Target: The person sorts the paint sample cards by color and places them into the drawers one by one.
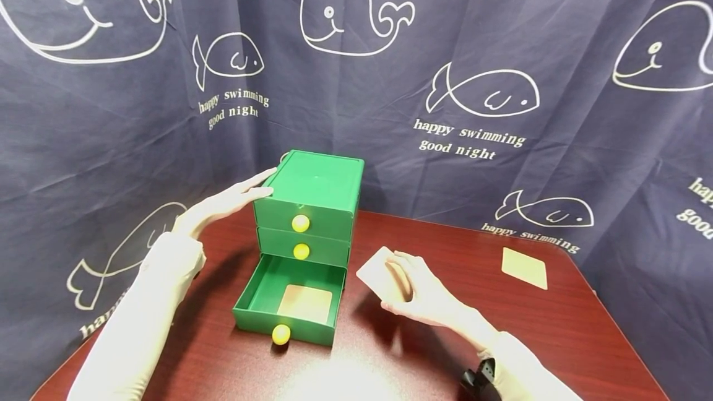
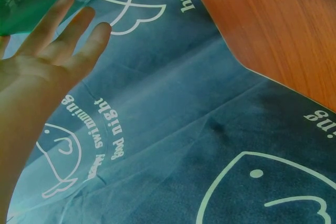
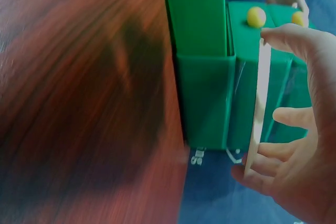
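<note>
A small green drawer cabinet [image 1: 320,181] with yellow knobs stands on the table, its bottom drawer [image 1: 253,317] pulled out. Inside that drawer lies a thin, pale square board [image 1: 306,304] with rounded corners. My right hand [image 1: 420,293] pinches a similar square board [image 1: 379,274] by its edges, raised and tilted just right of the drawer. The right wrist view shows this board [image 3: 259,98] edge-on between thumb and fingertips. At the cabinet's upper left edge my left hand [image 1: 228,202] rests with its fingers [image 2: 89,45] extended.
Another pale square board [image 1: 525,268] lies flat at the right of the reddish wooden table [image 1: 445,237]. Dark blue curtains [image 1: 356,98] with white whale and fish drawings hang behind and at both sides, close to the table's edges.
</note>
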A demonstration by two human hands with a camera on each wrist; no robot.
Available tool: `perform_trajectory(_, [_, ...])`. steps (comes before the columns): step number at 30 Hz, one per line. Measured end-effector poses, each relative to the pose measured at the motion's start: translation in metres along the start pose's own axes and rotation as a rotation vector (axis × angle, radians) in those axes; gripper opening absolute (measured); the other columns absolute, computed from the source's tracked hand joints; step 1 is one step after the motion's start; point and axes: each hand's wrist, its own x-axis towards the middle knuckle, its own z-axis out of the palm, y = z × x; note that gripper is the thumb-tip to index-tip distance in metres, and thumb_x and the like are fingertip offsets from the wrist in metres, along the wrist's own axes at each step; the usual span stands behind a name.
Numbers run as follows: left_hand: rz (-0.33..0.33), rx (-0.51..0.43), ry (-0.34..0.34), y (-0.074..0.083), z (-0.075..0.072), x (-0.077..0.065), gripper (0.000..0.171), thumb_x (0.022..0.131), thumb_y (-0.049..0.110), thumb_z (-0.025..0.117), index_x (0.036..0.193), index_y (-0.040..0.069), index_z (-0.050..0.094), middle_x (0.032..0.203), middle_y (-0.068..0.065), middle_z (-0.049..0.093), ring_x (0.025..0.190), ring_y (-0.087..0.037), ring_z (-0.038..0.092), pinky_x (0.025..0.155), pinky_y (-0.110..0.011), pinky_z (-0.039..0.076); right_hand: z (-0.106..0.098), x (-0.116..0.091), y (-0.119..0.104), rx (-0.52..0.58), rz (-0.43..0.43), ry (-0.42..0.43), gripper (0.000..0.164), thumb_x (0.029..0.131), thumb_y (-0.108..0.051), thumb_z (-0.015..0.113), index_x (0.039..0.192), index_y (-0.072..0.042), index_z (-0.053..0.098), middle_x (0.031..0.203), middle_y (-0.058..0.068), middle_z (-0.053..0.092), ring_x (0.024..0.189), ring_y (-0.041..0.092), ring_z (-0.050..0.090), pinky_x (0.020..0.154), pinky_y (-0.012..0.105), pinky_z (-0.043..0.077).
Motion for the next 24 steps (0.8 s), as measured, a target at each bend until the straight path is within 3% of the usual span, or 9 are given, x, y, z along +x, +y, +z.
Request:
perform_trajectory(13, [-0.007, -0.003, 0.014, -0.002, -0.001, 0.004, 0.062, 0.100, 0.037, 0.050, 0.154, 0.031, 0.020, 0.161, 0.003, 0.022, 0.148, -0.018, 0.013, 0.122, -0.050, 0.011, 0.007, 0.011, -0.025, 0.032, -0.064, -0.157, 0.085, 0.072, -0.048, 0.079, 0.143, -0.017, 0.045, 0.144, 0.008, 0.046, 0.132, 0.021, 0.042, 0.104, 0.046, 0.046])
perform_trajectory(18, [-0.013, -0.009, 0.012, -0.003, -0.001, 0.003, 0.062, 0.100, 0.036, 0.050, 0.154, 0.031, 0.020, 0.161, 0.003, 0.021, 0.148, -0.018, 0.013, 0.122, -0.051, 0.011, 0.015, 0.017, -0.033, 0.042, -0.164, -0.161, 0.079, 0.076, -0.053, 0.075, 0.141, -0.019, 0.047, 0.142, 0.002, 0.047, 0.129, 0.018, 0.044, 0.104, 0.041, 0.045])
perform_trajectory(20, [-0.012, -0.003, 0.014, -0.002, -0.001, 0.003, 0.062, 0.100, 0.036, 0.050, 0.154, 0.031, 0.020, 0.161, 0.002, 0.021, 0.149, -0.019, 0.013, 0.122, -0.051, 0.011, 0.018, 0.020, -0.037, 0.146, -0.162, -0.202, 0.073, 0.078, -0.051, 0.074, 0.139, -0.022, 0.047, 0.140, -0.003, 0.048, 0.128, 0.014, 0.044, 0.105, 0.036, 0.044])
perform_trajectory(24, [-0.007, 0.001, 0.012, -0.002, -0.001, 0.003, 0.062, 0.100, 0.037, 0.050, 0.154, 0.030, 0.020, 0.161, 0.002, 0.021, 0.148, -0.019, 0.014, 0.122, -0.050, 0.011, 0.025, 0.028, -0.046, 0.117, -0.225, -0.226, 0.075, 0.079, -0.051, 0.073, 0.141, -0.020, 0.045, 0.141, 0.000, 0.046, 0.127, 0.015, 0.043, 0.105, 0.035, 0.043])
